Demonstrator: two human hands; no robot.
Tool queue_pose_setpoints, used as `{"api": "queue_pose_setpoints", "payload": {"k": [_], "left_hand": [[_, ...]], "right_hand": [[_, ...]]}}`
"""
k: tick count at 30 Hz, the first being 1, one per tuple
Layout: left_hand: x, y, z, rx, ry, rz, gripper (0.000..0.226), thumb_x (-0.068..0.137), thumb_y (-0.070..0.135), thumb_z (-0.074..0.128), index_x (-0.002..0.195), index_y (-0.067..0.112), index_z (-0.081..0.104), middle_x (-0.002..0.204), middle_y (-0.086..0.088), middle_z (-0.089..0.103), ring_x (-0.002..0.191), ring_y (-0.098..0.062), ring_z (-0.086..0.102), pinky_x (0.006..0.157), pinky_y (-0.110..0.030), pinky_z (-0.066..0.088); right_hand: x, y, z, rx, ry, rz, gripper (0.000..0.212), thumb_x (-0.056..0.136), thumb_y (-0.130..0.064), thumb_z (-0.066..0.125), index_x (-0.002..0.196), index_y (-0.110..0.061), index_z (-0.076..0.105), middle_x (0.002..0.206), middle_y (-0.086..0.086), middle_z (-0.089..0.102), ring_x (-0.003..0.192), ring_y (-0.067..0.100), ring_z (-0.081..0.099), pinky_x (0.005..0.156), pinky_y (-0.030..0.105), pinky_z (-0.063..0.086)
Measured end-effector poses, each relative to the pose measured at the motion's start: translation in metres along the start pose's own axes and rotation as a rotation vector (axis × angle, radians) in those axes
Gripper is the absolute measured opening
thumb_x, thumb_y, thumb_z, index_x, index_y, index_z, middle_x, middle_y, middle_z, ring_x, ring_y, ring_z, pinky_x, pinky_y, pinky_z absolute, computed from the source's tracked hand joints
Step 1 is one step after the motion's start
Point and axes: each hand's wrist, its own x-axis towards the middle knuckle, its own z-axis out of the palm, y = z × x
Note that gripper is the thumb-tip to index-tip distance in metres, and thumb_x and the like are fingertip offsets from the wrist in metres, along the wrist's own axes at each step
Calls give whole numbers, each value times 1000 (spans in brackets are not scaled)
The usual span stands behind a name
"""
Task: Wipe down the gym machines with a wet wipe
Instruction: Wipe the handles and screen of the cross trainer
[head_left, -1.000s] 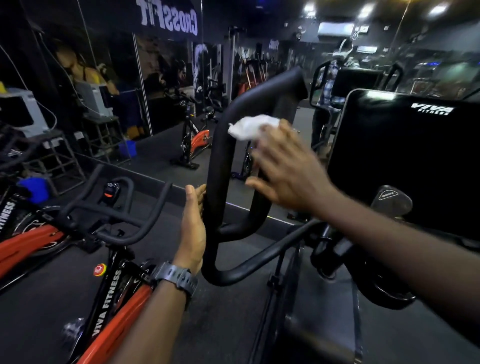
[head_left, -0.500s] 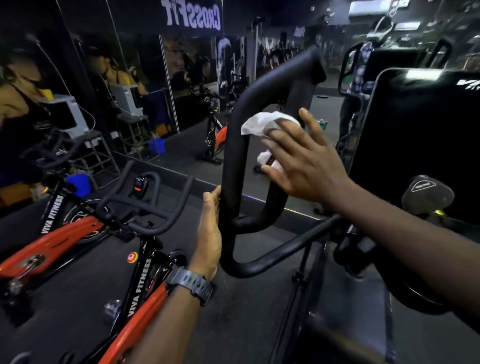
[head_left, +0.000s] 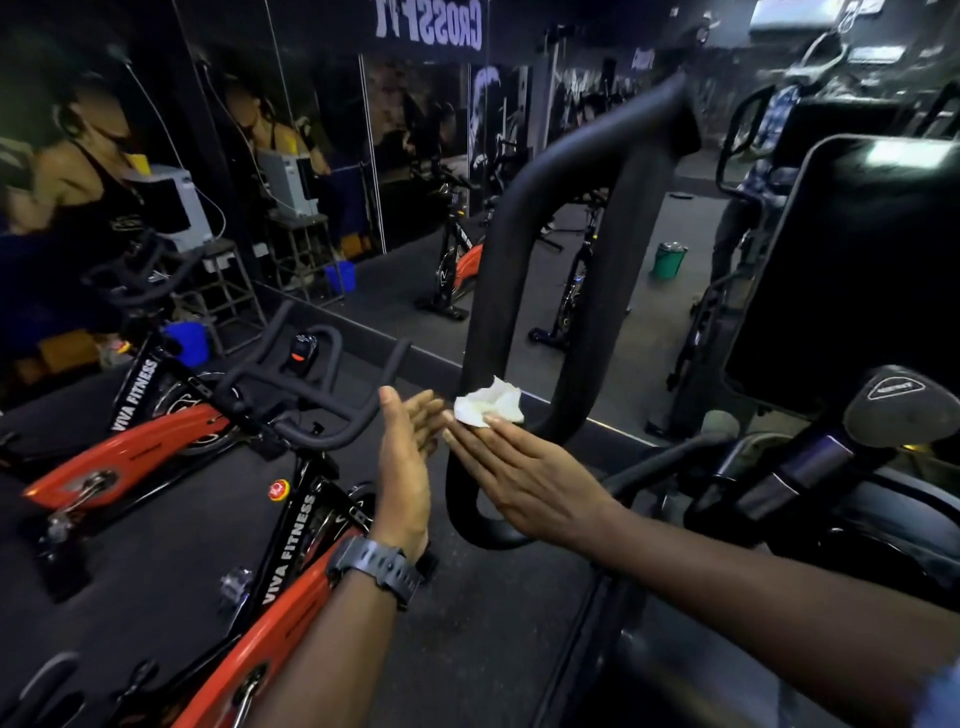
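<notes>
Two hands meet low on the machine's black loop handle (head_left: 587, 270). The right hand (head_left: 524, 478) lies across the handle's lower left bend with its fingers straight and flat, and the white wipe (head_left: 491, 402) sits crumpled at its fingertips, pressed against the left bar of the loop. Whether a thumb also pinches the wipe cannot be told. The left hand (head_left: 405, 457) stands edge-up just left of the handle, fingers straight and together, its fingertips close to the wipe; contact with the bar or the wipe cannot be told. A dark watch (head_left: 376, 569) wraps the left wrist.

The handle is matte black tube, bent into a tall narrow loop that rises toward the top of the view. To its right stands the machine's black console panel (head_left: 857, 270), glossy enough to catch a ceiling light, with a dark knob (head_left: 901, 410) below it.

Left of the hands stands a red and black spin bike (head_left: 291, 540) marked VIVA FITNESS, its black handlebars (head_left: 311, 384) level with the left hand. The floor (head_left: 156, 561) is dark and matte. A mirror wall (head_left: 415, 171) runs behind, showing more bikes, a reversed CROSSFIT sign, a green bucket (head_left: 669, 260) on the floor and a blue bin (head_left: 340, 275) beside a metal stand. The room is dim.
</notes>
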Motion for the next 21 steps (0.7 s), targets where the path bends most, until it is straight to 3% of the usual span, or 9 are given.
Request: {"api": "queue_pose_setpoints", "payload": {"k": [4, 7, 11, 14, 17, 19, 21], "left_hand": [[5, -8, -1, -13, 195, 17, 72, 100, 61, 16, 127, 11, 60, 127, -6, 64, 120, -15, 59, 114, -38, 37], [10, -11, -7, -11, 276, 44, 70, 102, 59, 15, 129, 12, 59, 129, -5, 63, 123, -16, 56, 115, -39, 35], [13, -12, -15, 5, 309, 74, 68, 102, 58, 15, 129, 13, 60, 128, -4, 63, 122, -16, 57, 114, -39, 36], [9, -11, -15, 53, 226, 62, 71, 100, 62, 17, 125, 12, 61, 122, -4, 67, 119, -18, 60, 110, -37, 39], [5, -9, -7, 169, -10, 15, 77, 86, 74, 24, 120, 17, 63, 118, -2, 69, 112, -15, 64, 104, -34, 44], [3, -9, -1, 237, -130, 10, 77, 83, 81, 29, 118, 23, 66, 117, 4, 71, 111, -10, 65, 104, -34, 45], [2, -12, 1, 255, -160, 16, 83, 79, 88, 34, 122, 25, 65, 118, 7, 71, 114, -9, 64, 108, -41, 43]], "right_hand": [[43, 1, -4, 13, -22, 84, 66, 100, -31, 32, 153, 6, 19, 161, 23, 18, 150, 30, 19, 124, 45, 4], [73, 9, -9, -11, -109, 168, 63, 102, -31, 26, 150, 10, 23, 157, 29, 23, 149, 37, 21, 124, 48, 7], [63, -29, 7, -155, -243, -79, 55, 102, -29, 25, 136, 5, 51, 131, 26, 56, 125, 41, 43, 114, 60, 11], [50, -68, 17, -171, -328, -343, 49, 102, -29, 27, 128, -6, 62, 117, 19, 63, 111, 37, 50, 107, 66, 17], [32, -85, 19, -230, -397, -598, 44, 104, -27, 28, 131, -15, 61, 128, 15, 63, 123, 37, 50, 111, 60, 27], [23, -74, 24, -214, -300, -623, 38, 100, -29, 38, 121, -20, 69, 123, 7, 67, 124, 31, 53, 111, 50, 31], [23, -54, 35, -8, -55, -581, 21, 89, -31, 59, 97, -24, 77, 104, -4, 73, 111, 20, 61, 107, 39, 33]]}}
